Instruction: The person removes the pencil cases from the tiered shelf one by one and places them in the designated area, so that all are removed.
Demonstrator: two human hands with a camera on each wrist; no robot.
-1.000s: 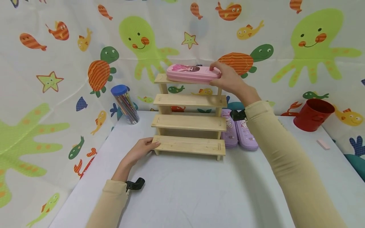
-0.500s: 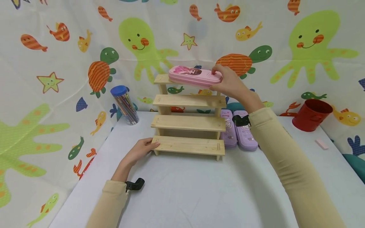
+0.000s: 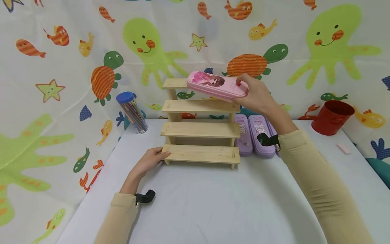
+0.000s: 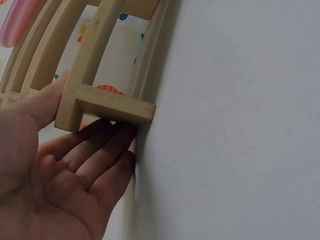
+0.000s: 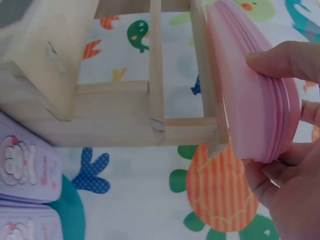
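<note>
My right hand (image 3: pixel 257 95) grips the right end of a pink pencil case (image 3: pixel 213 84) with a girl's picture on its lid. The case is held tilted at the top step of a wooden step rack (image 3: pixel 201 154), its left end higher; in the right wrist view, the pencil case (image 5: pixel 245 85) appears just beside the top board. My left hand (image 3: pixel 150 161) holds the left end of the rack's lowest step, thumb on the board. From the left wrist, the fingers of that hand (image 4: pixel 75 175) lie against the step's end leg (image 4: pixel 117 105).
Purple pencil cases (image 3: pixel 262 137) lie right of the rack, partly behind my right wrist. A clear tube of coloured pencils with a blue lid (image 3: pixel 132 112) stands at the left. A red bucket (image 3: pixel 332 118) and a small pink eraser-like block (image 3: pixel 343 148) are at the right.
The pink pencil case has shifted right and toward me off the top step, its right end dipping and its lid turning more into view. My left hand has stayed on the rack.
</note>
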